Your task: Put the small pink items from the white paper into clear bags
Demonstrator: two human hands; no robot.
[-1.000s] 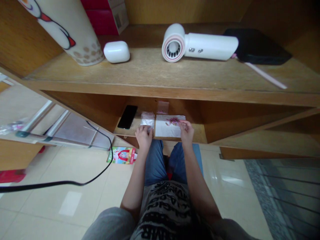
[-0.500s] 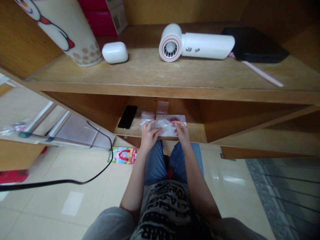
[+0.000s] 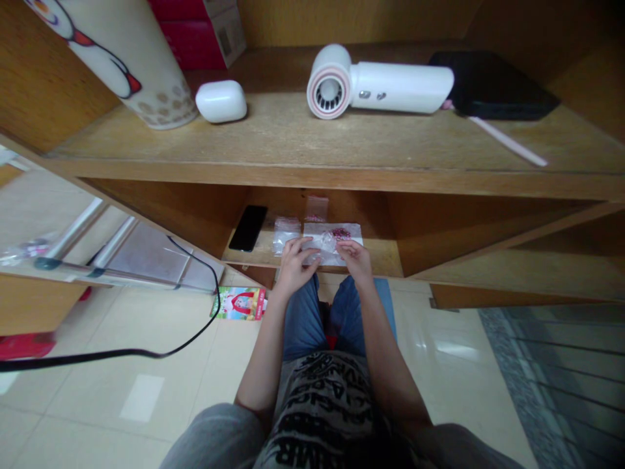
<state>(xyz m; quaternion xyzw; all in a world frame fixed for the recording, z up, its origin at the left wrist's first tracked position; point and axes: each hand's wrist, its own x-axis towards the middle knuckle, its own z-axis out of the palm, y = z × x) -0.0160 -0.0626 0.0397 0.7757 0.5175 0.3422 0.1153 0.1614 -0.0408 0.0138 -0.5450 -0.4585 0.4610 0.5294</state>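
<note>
In the lower compartment, a white sheet of paper (image 3: 357, 229) lies under both hands. A small pile of dark pink beads (image 3: 340, 233) rests on it. My left hand (image 3: 295, 267) is at the sheet's left edge, with bent fingers and the thumb at a crumpled clear plastic bag (image 3: 326, 242). My right hand (image 3: 357, 262) is just below the beads, fingertips together at the bag's right side; what they pinch is too small to make out. Left of the sheet lies a stack of small clear zip bags (image 3: 286, 233). Behind it, a zip bag (image 3: 317, 207) has pink bits at its bottom.
A black phone (image 3: 249, 228) lies left in the compartment. The shelf (image 3: 293, 146) above holds a cup (image 3: 161, 98), a white earbud case (image 3: 221, 101), a white handheld fan (image 3: 400, 88) and a black case (image 3: 493, 88). A black cable (image 3: 190, 342) hangs at left.
My right hand has moved slightly down, away from the bead pile, with its fingertips closer to the bag. The clear bag shows more bunched between the hands. My left hand has barely moved.
</note>
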